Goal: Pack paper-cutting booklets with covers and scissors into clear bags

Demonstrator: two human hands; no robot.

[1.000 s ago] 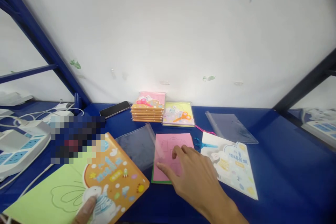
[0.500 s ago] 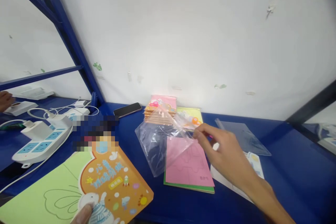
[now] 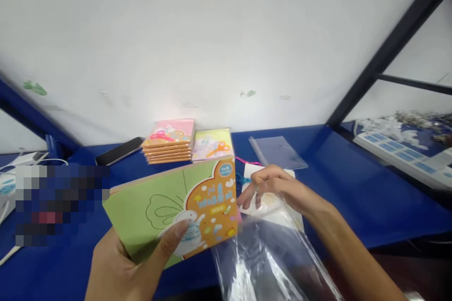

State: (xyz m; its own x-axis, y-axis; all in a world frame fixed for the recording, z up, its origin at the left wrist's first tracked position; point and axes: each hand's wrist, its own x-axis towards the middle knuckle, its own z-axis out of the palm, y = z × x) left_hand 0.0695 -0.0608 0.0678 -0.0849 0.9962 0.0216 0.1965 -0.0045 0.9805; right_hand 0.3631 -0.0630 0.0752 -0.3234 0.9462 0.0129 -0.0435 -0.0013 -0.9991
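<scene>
My left hand [image 3: 137, 263] grips a paper-craft booklet [image 3: 160, 211], thumb pressed on the front. Light green sheets with a butterfly outline show beside its orange cover, which carries a white rabbit drawing. A clear plastic bag [image 3: 268, 254] hangs from the curled fingers of my right hand [image 3: 271, 188], close to the booklet's right edge. Part of the bag lies by the booklet's lower right corner; I cannot tell whether the corner is inside it. Behind my right hand, a white printed sheet [image 3: 289, 216] and blue scissors [image 3: 241, 179] are partly covered.
At the back stand a stack of wrapped booklets [image 3: 167, 146] with pink scissors on top and a yellow pack [image 3: 212, 143] with orange scissors. Another clear bag [image 3: 278, 150] lies flat to the right. A phone [image 3: 118, 151] is back left; a power strip [image 3: 406, 155] is far right.
The booklet has been raised and turned more upright, toward the middle. My right hand has brought the plastic bag down beside its right edge. The view has swung right.
</scene>
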